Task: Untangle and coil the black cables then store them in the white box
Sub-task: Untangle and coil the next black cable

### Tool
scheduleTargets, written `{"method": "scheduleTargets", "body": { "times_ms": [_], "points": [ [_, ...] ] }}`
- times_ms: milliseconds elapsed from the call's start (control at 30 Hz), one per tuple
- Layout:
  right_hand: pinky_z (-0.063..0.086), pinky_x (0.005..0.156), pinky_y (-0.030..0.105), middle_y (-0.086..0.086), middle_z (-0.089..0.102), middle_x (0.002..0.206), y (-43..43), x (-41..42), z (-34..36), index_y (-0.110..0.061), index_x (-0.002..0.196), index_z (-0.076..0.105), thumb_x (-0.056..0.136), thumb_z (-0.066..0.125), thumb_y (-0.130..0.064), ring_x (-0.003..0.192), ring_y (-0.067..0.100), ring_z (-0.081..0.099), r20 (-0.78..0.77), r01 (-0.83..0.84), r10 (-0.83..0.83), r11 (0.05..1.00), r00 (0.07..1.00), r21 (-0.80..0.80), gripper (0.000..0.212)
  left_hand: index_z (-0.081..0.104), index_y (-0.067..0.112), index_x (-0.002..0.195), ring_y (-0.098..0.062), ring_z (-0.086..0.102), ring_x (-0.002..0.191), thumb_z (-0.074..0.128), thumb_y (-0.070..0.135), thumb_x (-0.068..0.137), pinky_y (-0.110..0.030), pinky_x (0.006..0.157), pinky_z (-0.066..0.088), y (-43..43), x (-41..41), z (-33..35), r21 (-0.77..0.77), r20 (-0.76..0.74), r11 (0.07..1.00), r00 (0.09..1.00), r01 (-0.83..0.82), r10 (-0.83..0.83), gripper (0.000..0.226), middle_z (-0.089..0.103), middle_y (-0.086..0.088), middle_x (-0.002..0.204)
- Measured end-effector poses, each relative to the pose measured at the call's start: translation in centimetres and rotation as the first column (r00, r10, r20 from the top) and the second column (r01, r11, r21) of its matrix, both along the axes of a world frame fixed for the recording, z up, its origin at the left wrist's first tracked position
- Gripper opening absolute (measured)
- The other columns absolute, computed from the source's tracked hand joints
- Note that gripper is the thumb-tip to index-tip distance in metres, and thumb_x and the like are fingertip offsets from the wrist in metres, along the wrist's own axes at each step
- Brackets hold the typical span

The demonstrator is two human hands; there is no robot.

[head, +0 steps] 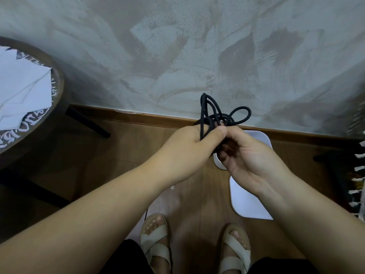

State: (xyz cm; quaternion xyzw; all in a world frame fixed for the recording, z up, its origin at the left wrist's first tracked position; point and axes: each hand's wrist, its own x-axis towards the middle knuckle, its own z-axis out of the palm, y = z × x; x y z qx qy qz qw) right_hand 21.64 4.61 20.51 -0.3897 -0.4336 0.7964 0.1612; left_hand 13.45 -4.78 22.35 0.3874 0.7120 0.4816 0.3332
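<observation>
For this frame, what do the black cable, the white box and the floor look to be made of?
The black cable looks rubber- or plastic-sheathed and matte: smooth loops, no shine. The white box is probably plastic: smooth, slightly glossy, rounded corners. The floor is wood or wood-look laminate, brown with grain lines and a soft sheen; I cannot tell which.
</observation>
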Motion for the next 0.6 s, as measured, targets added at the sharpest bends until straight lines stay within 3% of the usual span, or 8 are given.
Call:
{"method": "scheduleTargets", "body": {
  "times_ms": [67, 133, 200, 267, 333, 400, 467, 600],
  "points": [
    [0.035, 0.048, 0.013, -0.006, 0.062, 0.071, 0.1, 0.0, 0.3, -0.014, 0.078, 0.065, 0.084, 0.058, -0.011, 0.060, 0.005, 0.042, -0.024, 0.003, -0.004, 1.000, 1.000, -0.012, 0.009, 0.058, 0.031, 0.051, 0.000, 0.043, 0.040, 0.043, 0.038, 0.096, -0.025, 0.056, 0.032, -0.1, -0.1, 0.2, 0.024, 0.050, 0.999, 0.998, -0.023, 0.022, 0.048, 0.045, 0.014, 0.038],
    [0.031, 0.043, 0.011, -0.009, 0.065, 0.068, 0.5, 0.2, 0.7, -0.014, 0.078, 0.065, 0.086, 0.055, -0.011, 0.054, 0.004, 0.038, -0.046, 0.035, -0.037, 0.998, 0.998, -0.055, 0.013, 0.065, 0.027, 0.078, -0.001, 0.041, 0.041, 0.041, 0.040, 0.092, -0.026, 0.054, 0.033, -0.2, -1.0, 0.2, 0.016, 0.061, 0.997, 0.995, -0.080, 0.079, 0.031, 0.044, 0.012, 0.040],
    [0.032, 0.041, 0.011, -0.008, 0.066, 0.067, 1.1, 0.5, 1.0, -0.015, 0.073, 0.067, 0.087, 0.054, -0.011, 0.050, 0.003, 0.037, -0.058, 0.059, -0.063, 0.996, 0.996, -0.070, 0.019, 0.065, 0.020, 0.098, -0.003, 0.037, 0.039, 0.037, 0.033, 0.097, -0.024, 0.052, 0.034, -0.3, -2.6, 0.4, -0.028, 0.056, 0.994, 0.993, -0.105, 0.107, 0.031, 0.040, 0.010, 0.041],
    [0.032, 0.040, 0.011, -0.007, 0.064, 0.064, 1.5, 0.7, 1.2, -0.016, 0.061, 0.069, 0.087, 0.055, -0.012, 0.047, 0.003, 0.039, -0.062, 0.049, -0.053, 0.997, 0.997, -0.057, 0.029, 0.061, 0.016, 0.095, -0.006, 0.030, 0.036, 0.034, 0.035, 0.095, -0.025, 0.048, 0.028, -0.4, -3.8, 0.6, 0.003, 0.162, 0.995, 0.982, -0.100, 0.098, 0.034, 0.033, 0.007, 0.039],
    [0.031, 0.039, 0.011, -0.006, 0.060, 0.060, 1.4, 0.6, 1.2, -0.013, 0.062, 0.064, 0.083, 0.059, -0.014, 0.044, 0.003, 0.038, -0.045, 0.008, -0.010, 0.999, 0.999, -0.040, 0.021, 0.058, 0.016, 0.088, -0.007, 0.027, 0.035, 0.031, 0.042, 0.084, -0.025, 0.046, 0.024, -0.5, -4.1, 0.8, 0.044, 0.200, 0.992, 0.974, -0.116, 0.105, 0.038, 0.031, 0.007, 0.040],
    [0.027, 0.038, 0.012, -0.008, 0.056, 0.055, 1.3, 0.5, 1.0, -0.013, 0.068, 0.059, 0.071, 0.064, -0.022, 0.045, 0.004, 0.033, -0.016, -0.045, 0.044, 0.999, 0.999, -0.031, 0.011, 0.059, 0.019, 0.086, -0.006, 0.033, 0.040, 0.032, 0.042, 0.091, -0.027, 0.050, 0.029, -0.7, -3.8, 0.6, 0.041, 0.073, 0.992, 0.990, -0.121, 0.118, 0.035, 0.037, 0.009, 0.043],
    [0.025, 0.038, 0.013, -0.010, 0.056, 0.054, 1.1, 0.5, 0.7, -0.014, 0.072, 0.058, 0.064, 0.065, -0.027, 0.045, 0.004, 0.031, 0.015, -0.065, 0.066, 0.997, 0.998, -0.029, 0.017, 0.060, 0.023, 0.087, -0.001, 0.042, 0.046, 0.035, 0.035, 0.099, -0.025, 0.058, 0.037, -0.9, -3.0, 0.3, 0.042, -0.083, 0.996, 0.993, -0.083, 0.087, 0.030, 0.046, 0.015, 0.048],
    [0.024, 0.040, 0.014, -0.010, 0.059, 0.059, 0.5, 0.6, 0.5, -0.016, 0.074, 0.062, 0.063, 0.065, -0.032, 0.046, 0.004, 0.031, 0.038, -0.101, 0.103, 0.994, 0.994, -0.044, 0.020, 0.055, 0.033, 0.079, 0.014, 0.049, 0.058, 0.043, 0.023, 0.098, -0.004, 0.058, 0.034, -0.6, -1.5, -0.3, -0.004, -0.237, 1.000, 0.971, -0.003, 0.002, 0.025, 0.050, 0.033, 0.051]
  ]
}}
